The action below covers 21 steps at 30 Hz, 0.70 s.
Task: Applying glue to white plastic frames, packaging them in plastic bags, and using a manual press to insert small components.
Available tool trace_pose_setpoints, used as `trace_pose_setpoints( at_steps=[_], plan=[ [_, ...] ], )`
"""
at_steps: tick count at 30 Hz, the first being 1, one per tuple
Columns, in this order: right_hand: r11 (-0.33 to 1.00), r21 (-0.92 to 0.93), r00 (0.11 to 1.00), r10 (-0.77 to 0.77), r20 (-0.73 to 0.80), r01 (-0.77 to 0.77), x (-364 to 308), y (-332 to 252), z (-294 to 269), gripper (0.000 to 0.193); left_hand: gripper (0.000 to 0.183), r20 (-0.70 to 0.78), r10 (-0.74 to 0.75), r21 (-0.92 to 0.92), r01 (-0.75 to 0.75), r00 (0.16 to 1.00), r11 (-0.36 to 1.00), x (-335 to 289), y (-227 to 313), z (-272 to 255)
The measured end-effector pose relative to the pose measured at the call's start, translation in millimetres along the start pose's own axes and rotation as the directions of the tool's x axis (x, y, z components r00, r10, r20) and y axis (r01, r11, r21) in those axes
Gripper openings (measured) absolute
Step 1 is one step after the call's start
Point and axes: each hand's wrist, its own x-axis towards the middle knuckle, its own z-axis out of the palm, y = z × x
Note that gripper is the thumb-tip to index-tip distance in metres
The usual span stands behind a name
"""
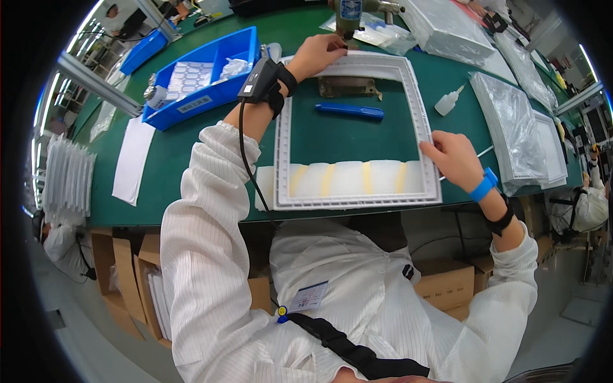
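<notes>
A white rectangular plastic frame [416, 108] lies in front of me on the green table. My right hand [453, 158] grips its right side, thumb on top. At the frame's far edge is my left hand [316, 56], fingers pinched together below the head of a small bench press [350, 18]; what they hold is too small to make out. Under the near side lies a white foam pad [345, 179] with yellow bands. Inside the frame's opening a blue pen-shaped tool [349, 112] rests on the table, and beyond it a worn metal plate [348, 87].
At the left stands a blue divided bin [207, 105] with small parts and bags, near a white sheet [133, 159]. A small dropper bottle [449, 100] is to the right, before plastic-wrapped stacked panels [511, 131]. Cardboard boxes [444, 287] sit beneath the table. A cable hangs from my left wrist.
</notes>
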Motion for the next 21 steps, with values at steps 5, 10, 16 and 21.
trace_pose_setpoints(
  at_steps=[5,10,16,21],
  plan=[
    [0.998,0.058,0.999,-0.037,-0.036,0.039,-25,16,-36,0.032,0.031,0.374,-0.022,-0.177,0.094,0.927,0.98,-16,37,-36],
    [0.977,0.049,0.967,-0.211,0.143,0.206,1,-4,-65,0.029,0.03,0.557,-0.172,-0.234,0.352,0.813,0.906,-80,77,-104],
    [0.86,-0.226,0.889,-0.434,0.145,0.457,108,-2,-48,0.03,0.015,0.498,-0.541,-0.328,0.725,0.677,0.605,-140,78,-131],
    [0.819,-0.349,0.89,-0.418,0.183,0.456,181,-2,-32,0.034,0.018,0.442,-0.602,-0.382,0.746,0.666,0.545,-153,79,-118]
  ],
)
